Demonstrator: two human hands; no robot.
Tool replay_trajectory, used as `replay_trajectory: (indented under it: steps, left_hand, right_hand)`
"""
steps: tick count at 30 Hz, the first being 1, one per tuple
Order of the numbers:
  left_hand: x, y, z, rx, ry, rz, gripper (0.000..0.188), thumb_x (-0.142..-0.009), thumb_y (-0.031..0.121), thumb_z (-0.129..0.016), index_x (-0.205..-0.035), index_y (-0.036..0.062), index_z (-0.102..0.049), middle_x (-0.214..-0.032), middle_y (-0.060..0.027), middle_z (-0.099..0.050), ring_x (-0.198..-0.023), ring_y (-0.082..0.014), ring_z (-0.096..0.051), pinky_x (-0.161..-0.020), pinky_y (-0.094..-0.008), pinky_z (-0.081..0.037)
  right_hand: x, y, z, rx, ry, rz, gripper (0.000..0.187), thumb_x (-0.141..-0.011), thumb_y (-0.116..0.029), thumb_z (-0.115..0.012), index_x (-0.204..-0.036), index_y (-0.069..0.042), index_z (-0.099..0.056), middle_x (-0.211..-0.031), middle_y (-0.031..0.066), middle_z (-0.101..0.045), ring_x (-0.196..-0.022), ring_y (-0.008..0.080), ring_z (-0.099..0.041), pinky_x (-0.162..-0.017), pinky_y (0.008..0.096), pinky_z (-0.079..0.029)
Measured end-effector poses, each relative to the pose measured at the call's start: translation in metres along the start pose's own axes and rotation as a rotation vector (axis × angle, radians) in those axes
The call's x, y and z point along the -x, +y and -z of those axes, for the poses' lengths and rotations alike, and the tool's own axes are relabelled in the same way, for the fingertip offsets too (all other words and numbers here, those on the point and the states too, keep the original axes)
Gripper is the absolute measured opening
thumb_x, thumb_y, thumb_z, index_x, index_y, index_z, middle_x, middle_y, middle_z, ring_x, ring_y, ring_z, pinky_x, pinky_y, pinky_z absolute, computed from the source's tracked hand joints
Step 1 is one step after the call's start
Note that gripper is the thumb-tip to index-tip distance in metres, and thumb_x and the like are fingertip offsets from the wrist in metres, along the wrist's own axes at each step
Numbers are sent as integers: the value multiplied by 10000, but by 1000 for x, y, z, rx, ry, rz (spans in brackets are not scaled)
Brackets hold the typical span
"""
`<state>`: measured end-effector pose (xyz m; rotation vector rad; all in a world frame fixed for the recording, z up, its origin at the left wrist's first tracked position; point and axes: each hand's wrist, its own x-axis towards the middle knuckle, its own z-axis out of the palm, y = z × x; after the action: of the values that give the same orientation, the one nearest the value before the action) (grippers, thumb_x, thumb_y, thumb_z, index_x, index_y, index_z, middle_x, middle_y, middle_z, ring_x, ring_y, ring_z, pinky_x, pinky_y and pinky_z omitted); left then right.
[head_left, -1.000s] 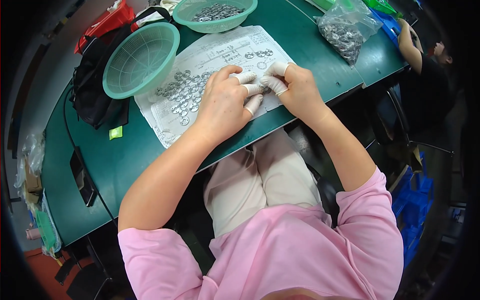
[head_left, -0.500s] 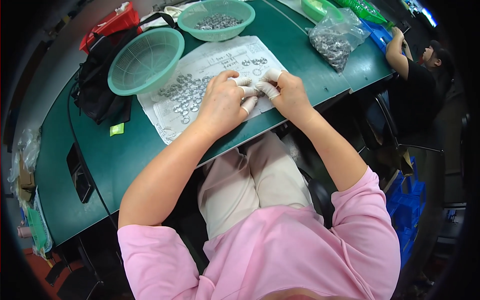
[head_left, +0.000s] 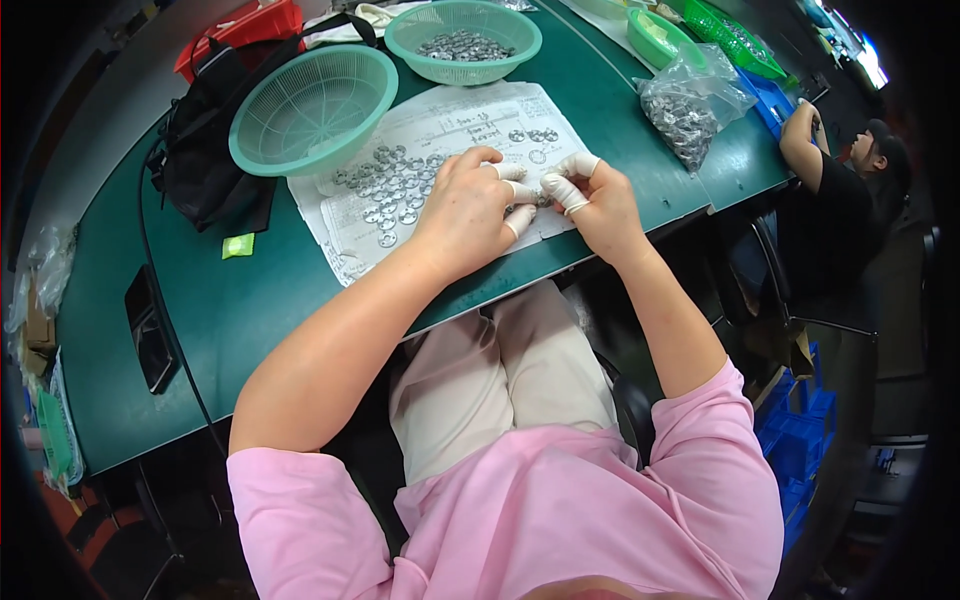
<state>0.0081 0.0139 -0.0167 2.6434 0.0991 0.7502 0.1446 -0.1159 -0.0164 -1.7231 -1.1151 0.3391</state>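
Observation:
My left hand [head_left: 468, 212] rests over the printed paper sheet [head_left: 470, 110], its fingers bent toward my right hand [head_left: 600, 205]. White finger cots cover several fingertips of both hands. The fingertips meet around a small metal piece [head_left: 543, 198], mostly hidden between them. Thumb and index finger of my right hand pinch at it, while the left fingers hold it from the other side. Left of my left hand, several shiny round metal discs [head_left: 387, 195] lie spread on the paper. A few more metal discs [head_left: 533, 135] lie beyond my hands, near the paper's far right.
An empty green basket [head_left: 312, 112] and a green basket with metal parts [head_left: 463, 40] stand behind the paper. A clear bag of metal parts [head_left: 692, 115] lies to the right. A black bag [head_left: 205, 165], a yellow packet [head_left: 238, 246] and a phone [head_left: 150, 330] are left. A person [head_left: 845, 190] sits at right.
The view has shifted slightly, so the table's things sit farther right in the picture. My right thumb and index finger have drawn closer together. Both hands stay together at the same piece.

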Motion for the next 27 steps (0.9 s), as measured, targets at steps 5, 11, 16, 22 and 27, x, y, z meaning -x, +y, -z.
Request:
replay_trajectory:
  steps: [5, 11, 16, 22, 27]
  left_hand:
    - [0, 0, 0, 7, 3, -3, 186, -776, 205, -632, -903, 122, -738, -993, -59, -659, -1101, -299, -513, -974, -438, -360]
    - [0, -2, -1, 57, 38, 16, 193, -769, 195, -632, -911, 117, -737, -975, -78, -669, -1088, -304, -524, -970, -437, -364]
    - [0, -6, -2, 46, 23, 61, 202, -760, 201, -635, -919, 130, -738, -998, -85, -672, -1088, -308, -528, -974, -437, -362]
    - [0, -5, -4, 35, 48, 23, 207, -757, 212, -636, -927, 150, -739, -1034, -82, -666, -1112, -309, -514, -983, -440, -355]
    - [-1, -5, -2, -31, 40, -9, 206, -757, 213, -635, -923, 153, -739, -1050, -63, -664, -1114, -306, -511, -988, -438, -349]
  right_hand:
    - [-2, 2, -1, 37, 13, -21, 112, -858, -104, -664, -839, -13, -601, -726, 14, -607, -636, 71, -539, -557, 219, -440]
    - [6, -4, -5, 294, 81, 357, 121, -822, -102, -695, -819, -14, -612, -688, 52, -585, -599, 128, -546, -546, 257, -448]
    - [5, -2, -6, 378, 83, 418, 129, -801, -108, -713, -809, -22, -617, -689, 89, -575, -581, 178, -547, -539, 285, -446]
    - [5, -5, -7, 383, 112, 377, 128, -801, -115, -714, -810, -27, -622, -697, 89, -580, -585, 175, -548, -541, 285, -445]
    - [6, -4, -9, 366, 130, 363, 130, -801, -114, -715, -817, -22, -625, -698, 71, -583, -593, 151, -546, -543, 276, -449]
